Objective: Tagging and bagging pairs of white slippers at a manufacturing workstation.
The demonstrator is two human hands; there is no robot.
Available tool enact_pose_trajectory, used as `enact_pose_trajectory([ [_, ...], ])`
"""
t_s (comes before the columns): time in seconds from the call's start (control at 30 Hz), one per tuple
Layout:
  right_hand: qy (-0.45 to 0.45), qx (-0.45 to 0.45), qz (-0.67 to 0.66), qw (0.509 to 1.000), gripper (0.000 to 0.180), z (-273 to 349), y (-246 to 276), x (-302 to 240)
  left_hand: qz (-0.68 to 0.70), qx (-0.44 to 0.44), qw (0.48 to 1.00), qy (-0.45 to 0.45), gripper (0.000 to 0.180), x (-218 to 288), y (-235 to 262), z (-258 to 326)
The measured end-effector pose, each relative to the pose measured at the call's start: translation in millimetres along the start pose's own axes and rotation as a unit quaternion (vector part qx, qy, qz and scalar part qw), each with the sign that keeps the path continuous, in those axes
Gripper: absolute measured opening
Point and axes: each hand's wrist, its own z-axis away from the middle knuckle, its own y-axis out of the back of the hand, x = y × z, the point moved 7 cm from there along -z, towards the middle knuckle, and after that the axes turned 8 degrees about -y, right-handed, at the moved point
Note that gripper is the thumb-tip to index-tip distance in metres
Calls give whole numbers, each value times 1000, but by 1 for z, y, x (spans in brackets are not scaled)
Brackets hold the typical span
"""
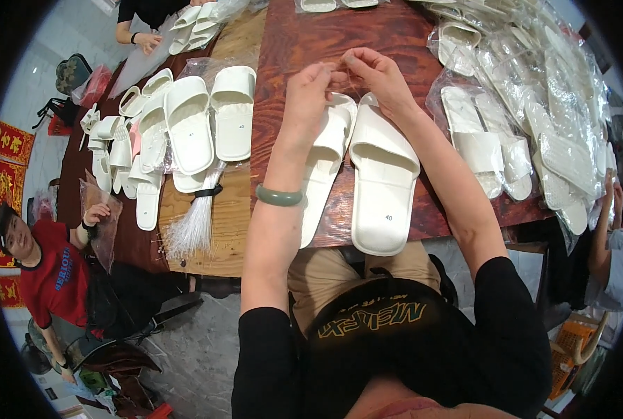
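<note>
Two white slide slippers lie side by side in front of me, the left slipper (318, 181) partly behind my left forearm and the right slipper (382, 202) in full view. Just beyond their far ends, my left hand (313, 89) and my right hand (378, 78) come close together with fingertips pinched. Something very thin, perhaps a strand, seems to be between them, too fine to make out. A bundle of thin white plastic strands (191, 223), held by a black band, lies at the left by the table edge.
Loose white slippers (189, 122) are gathered on the left of the table (290, 28). Bagged slippers (486, 143) pile up along the right. A person in a red shirt (56, 269) holds a clear bag (102, 220) at left; another person's hand (147, 43) works at far left.
</note>
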Motion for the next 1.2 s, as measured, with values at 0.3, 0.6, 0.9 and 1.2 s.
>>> enact_pose_trajectory([
  [0.3,150,67,199,966,20,14,-20,-18,-65,-31,997,-32,24,2,7,-2],
  [0.6,250,114,318,907,15,21,-19,-30,-57,-41,997,-12,21,-6,10,-4],
  [0.9,273,108,321,900,14,20,-23,-27,-121,-51,990,-42,22,1,8,-3],
  [1.2,250,120,314,908,14,20,-22,-25,-129,-42,989,-57,25,2,9,-2],
])
